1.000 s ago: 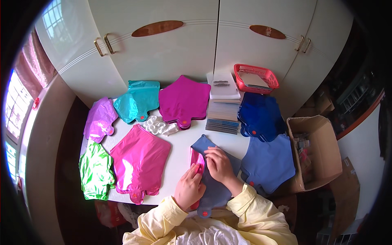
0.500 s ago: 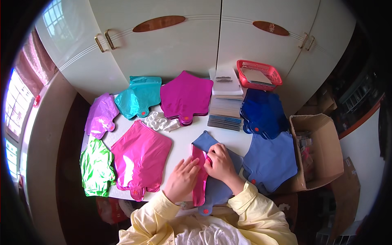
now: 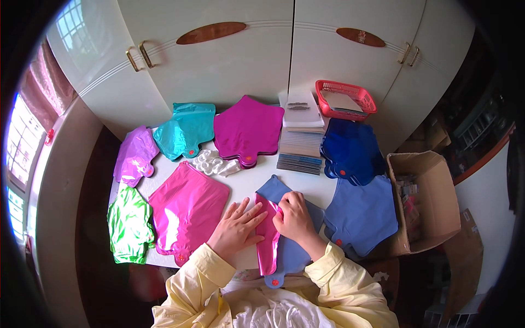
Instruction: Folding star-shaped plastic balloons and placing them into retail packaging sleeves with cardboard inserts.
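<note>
In front of me a flat pink foil balloon (image 3: pixel 267 249), folded into a narrow strip, lies on a matte blue star-shaped foil balloon (image 3: pixel 294 256). My right hand (image 3: pixel 296 221) is curled, its fingers pinching the pink balloon's right edge. My left hand (image 3: pixel 235 228) rests flat with the fingers spread, its fingertips at the strip's left edge. Just left of it lies a stack of flat pink star balloons (image 3: pixel 188 210). To the right of my right hand is a pile of blue star balloons (image 3: pixel 363 213).
The white table (image 3: pixel 243 188) also bears green (image 3: pixel 130 227), lilac (image 3: pixel 134 156), teal (image 3: pixel 191 128), magenta (image 3: pixel 249 126) and navy (image 3: pixel 355 150) foil balloons, white ribbon (image 3: pixel 213 163), stacked cards (image 3: pixel 301 142) and a red basket (image 3: pixel 370 104). A cardboard box (image 3: pixel 432 202) stands right; cabinets (image 3: pixel 235 60) close the back.
My left hand has shifted a little left, and its fingers have spread apart. My right hand keeps its hold on the pink foil balloon, nearly in place.
</note>
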`<control>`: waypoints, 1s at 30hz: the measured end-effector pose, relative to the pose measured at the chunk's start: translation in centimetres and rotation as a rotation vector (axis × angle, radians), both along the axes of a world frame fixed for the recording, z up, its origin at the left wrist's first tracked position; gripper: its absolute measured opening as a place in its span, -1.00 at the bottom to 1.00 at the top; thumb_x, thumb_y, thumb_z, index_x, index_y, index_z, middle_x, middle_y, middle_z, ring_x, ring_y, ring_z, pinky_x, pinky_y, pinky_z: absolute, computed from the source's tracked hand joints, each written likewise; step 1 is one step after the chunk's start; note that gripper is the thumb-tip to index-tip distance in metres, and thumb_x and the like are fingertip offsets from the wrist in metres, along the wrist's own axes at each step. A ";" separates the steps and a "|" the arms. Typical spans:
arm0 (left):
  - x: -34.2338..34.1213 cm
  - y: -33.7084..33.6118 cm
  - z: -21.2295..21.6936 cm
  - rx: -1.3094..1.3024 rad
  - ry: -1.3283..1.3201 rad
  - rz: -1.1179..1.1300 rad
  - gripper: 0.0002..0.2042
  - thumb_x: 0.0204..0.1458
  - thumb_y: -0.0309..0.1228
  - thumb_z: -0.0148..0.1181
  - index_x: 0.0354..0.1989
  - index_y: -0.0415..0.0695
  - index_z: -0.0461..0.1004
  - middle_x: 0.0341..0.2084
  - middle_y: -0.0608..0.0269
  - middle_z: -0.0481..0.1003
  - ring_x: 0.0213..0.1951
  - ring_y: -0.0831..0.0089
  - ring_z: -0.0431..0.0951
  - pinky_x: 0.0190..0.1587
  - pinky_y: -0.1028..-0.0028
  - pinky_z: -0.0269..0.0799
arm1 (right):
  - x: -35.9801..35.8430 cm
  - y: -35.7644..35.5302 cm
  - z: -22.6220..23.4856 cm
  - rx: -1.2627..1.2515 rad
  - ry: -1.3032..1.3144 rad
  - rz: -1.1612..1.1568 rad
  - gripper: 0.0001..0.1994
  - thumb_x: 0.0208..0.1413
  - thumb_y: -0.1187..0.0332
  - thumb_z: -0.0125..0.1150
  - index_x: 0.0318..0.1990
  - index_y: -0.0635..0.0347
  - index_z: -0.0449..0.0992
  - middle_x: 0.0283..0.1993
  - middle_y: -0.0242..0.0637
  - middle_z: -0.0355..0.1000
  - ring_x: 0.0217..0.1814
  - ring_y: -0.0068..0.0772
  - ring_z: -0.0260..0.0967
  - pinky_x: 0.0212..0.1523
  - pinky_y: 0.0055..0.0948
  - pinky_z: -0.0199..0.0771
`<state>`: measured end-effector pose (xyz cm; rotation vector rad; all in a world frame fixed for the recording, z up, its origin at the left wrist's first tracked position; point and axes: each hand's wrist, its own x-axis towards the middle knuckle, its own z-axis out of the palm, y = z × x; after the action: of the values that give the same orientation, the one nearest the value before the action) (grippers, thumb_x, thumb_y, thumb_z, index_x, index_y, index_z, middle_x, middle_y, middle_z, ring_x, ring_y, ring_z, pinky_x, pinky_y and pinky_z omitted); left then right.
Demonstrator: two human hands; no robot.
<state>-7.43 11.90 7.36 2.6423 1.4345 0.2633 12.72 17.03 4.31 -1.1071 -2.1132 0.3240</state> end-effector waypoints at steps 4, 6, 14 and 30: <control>0.1 0.0 -0.1 -0.017 -0.035 0.017 -0.32 0.00 0.07 0.10 0.28 0.02 0.18 0.27 0.27 0.17 0.33 0.15 0.04 0.33 0.11 -0.07 | 0.0 -0.1 0.1 -0.003 -0.014 -0.005 -0.89 -0.24 0.49 0.10 -0.52 0.36 0.36 -0.25 -0.08 0.23 -0.11 -0.03 0.19 -0.03 -0.19 0.29; 0.1 0.0 -0.2 -0.013 -0.023 0.011 -0.30 0.00 0.08 0.09 0.29 0.01 0.17 0.28 0.29 0.17 0.34 0.16 0.04 0.33 0.11 -0.08 | 0.0 -0.1 0.0 0.000 -0.015 -0.007 -0.89 -0.24 0.49 0.10 -0.52 0.35 0.36 -0.26 -0.09 0.23 -0.11 -0.04 0.18 -0.03 -0.19 0.29; 0.1 0.0 -0.3 -0.005 0.021 0.019 -0.30 0.00 0.12 0.06 0.29 0.05 0.17 0.27 0.34 0.17 0.33 0.17 0.05 0.33 0.10 -0.09 | -0.1 -0.1 -0.1 0.046 -0.098 -0.023 -0.86 -0.22 0.42 0.13 -0.49 0.31 0.40 -0.24 -0.10 0.24 -0.11 -0.08 0.19 -0.02 -0.19 0.27; -1.4 1.5 -1.1 0.077 0.113 0.132 -0.29 0.00 0.16 0.01 0.30 0.07 0.14 0.27 0.35 0.19 0.34 0.20 0.04 0.32 0.05 -0.11 | -1.5 -1.7 2.1 0.108 -0.315 0.138 -0.56 0.00 0.27 0.21 0.05 0.22 0.37 0.16 -0.19 0.27 0.28 -0.21 0.14 0.22 -0.17 0.13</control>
<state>-8.79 13.38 6.30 2.6645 1.6703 0.1883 11.18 15.29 6.41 -1.0038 -2.4596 0.1013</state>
